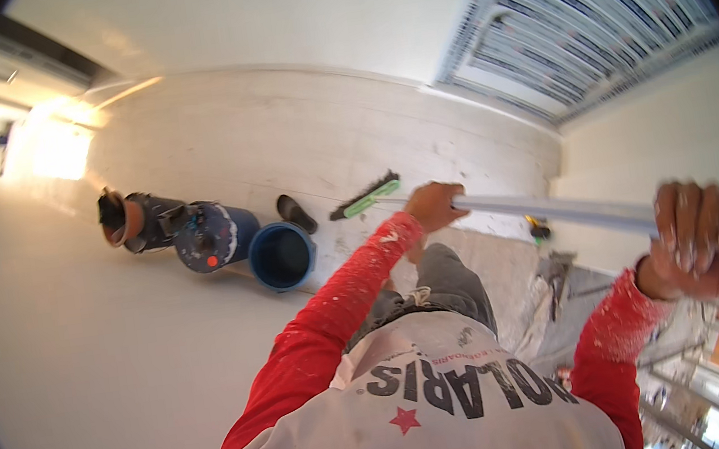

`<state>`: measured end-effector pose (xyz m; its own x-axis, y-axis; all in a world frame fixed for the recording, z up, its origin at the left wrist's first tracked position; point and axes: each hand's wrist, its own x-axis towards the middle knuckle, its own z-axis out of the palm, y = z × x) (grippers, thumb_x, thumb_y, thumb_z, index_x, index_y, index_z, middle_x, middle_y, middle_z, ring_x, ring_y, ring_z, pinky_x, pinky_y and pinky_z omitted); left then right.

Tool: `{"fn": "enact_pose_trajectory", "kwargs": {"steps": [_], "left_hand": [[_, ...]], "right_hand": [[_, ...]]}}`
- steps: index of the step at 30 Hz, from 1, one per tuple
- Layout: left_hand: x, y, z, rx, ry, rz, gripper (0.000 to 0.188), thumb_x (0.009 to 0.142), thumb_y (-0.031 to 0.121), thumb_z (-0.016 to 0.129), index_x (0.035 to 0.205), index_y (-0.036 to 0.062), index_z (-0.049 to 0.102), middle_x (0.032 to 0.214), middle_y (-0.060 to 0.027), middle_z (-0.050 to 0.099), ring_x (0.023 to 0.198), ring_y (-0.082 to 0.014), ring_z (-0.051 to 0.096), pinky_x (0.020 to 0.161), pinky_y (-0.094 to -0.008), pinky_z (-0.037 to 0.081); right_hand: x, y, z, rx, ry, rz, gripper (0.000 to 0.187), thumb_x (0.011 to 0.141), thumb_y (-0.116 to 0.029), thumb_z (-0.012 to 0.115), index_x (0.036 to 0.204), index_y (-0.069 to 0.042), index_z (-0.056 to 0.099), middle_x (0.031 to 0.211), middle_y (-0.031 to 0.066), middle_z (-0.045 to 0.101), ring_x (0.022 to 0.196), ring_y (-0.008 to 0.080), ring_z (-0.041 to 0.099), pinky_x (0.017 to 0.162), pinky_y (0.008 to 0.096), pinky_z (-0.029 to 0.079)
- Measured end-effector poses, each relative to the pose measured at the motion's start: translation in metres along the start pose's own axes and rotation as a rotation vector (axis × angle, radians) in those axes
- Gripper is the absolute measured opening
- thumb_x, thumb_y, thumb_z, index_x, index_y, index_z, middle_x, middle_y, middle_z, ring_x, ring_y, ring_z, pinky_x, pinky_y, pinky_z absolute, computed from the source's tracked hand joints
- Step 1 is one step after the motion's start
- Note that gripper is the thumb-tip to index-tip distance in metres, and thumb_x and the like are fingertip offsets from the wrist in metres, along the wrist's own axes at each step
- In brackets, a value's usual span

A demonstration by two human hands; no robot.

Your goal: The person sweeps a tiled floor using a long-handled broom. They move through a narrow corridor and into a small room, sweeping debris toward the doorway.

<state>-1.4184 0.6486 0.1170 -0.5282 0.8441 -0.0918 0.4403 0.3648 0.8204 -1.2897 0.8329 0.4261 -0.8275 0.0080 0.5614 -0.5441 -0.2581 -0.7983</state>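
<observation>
A push broom with a long pale handle (pixel 557 207) slants across in front of me. Its green head (pixel 371 196) with dark bristles rests on the floor, ahead and slightly left of my feet. Lower on the handle, my left hand (pixel 436 206) is wrapped round it. My right hand (pixel 700 234) grips the upper part near the right rim, fingers curled over the top and specked with white. Both red sleeves carry white spatter. Just left of the broom head lies a dark shoe-like object (pixel 295 214).
Along the left wall stand an open blue bucket (pixel 282 257), a lidded blue bucket (pixel 214 235) and a dark container with an orange-brown rim (pixel 124 219). A yellow-and-black item (pixel 539 226) and grey sheeting (pixel 587 285) lie to the right. A film-covered panel (pixel 586 13) fills the far right wall.
</observation>
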Motion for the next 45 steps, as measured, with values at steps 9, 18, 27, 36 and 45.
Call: {"fn": "enact_pose_trajectory", "kwargs": {"steps": [9,18,27,36,45], "left_hand": [[0.081,-0.130,-0.145,0.116,0.286,-0.272,0.024,0.082,0.031,0.067,0.076,0.0079,0.061,0.069,-0.0131,0.064,0.078,-0.0354,0.063,0.076,-0.0443,0.048],[0.124,-0.283,-0.391,0.320,1.076,-0.595,0.037,0.087,0.031,0.065,0.114,0.0082,0.056,0.116,-0.0150,0.060,0.109,-0.0323,0.057,0.096,-0.0411,0.042],[0.016,-0.418,-0.544,-0.241,0.551,-0.683,0.045,0.094,0.035,0.058,0.128,0.0050,0.054,0.113,-0.0188,0.064,0.108,-0.0328,0.060,0.094,-0.0407,0.046],[-0.140,-0.564,-0.816,-0.109,0.756,-0.799,0.040,0.096,0.034,0.056,0.121,0.0029,0.057,0.105,-0.0180,0.067,0.098,-0.0298,0.066,0.085,-0.0391,0.051],[-0.238,-0.726,-0.797,-0.539,0.916,-1.826,0.041,0.091,0.035,0.056,0.115,0.0031,0.062,0.118,-0.0205,0.063,0.113,-0.0362,0.058,0.096,-0.0420,0.045]], "right_hand": [[0.196,0.167,-0.064,0.279,-0.147,-0.081,0.033,0.086,-0.037,0.069,0.077,-0.012,0.050,0.052,-0.0011,0.052,0.041,0.0076,0.051,0.046,0.0228,0.046],[0.440,0.382,0.051,0.131,-0.125,-0.026,0.034,0.094,-0.039,0.056,0.077,-0.009,0.051,0.057,0.0016,0.046,0.049,0.0099,0.042,0.053,0.0281,0.042],[0.651,0.680,0.137,-0.189,0.040,0.393,0.030,0.095,-0.026,0.061,0.074,-0.007,0.053,0.060,0.0009,0.052,0.057,0.0099,0.052,0.061,0.0298,0.046],[0.778,0.917,0.228,-0.197,-0.084,0.545,0.022,0.091,-0.021,0.062,0.077,-0.006,0.054,0.051,-0.0011,0.047,0.044,0.0082,0.045,0.048,0.0255,0.043],[1.059,1.124,0.447,-0.137,-0.071,0.492,0.030,0.089,-0.028,0.070,0.077,-0.007,0.052,0.049,-0.0034,0.041,0.039,0.0047,0.037,0.038,0.0222,0.035]]}}
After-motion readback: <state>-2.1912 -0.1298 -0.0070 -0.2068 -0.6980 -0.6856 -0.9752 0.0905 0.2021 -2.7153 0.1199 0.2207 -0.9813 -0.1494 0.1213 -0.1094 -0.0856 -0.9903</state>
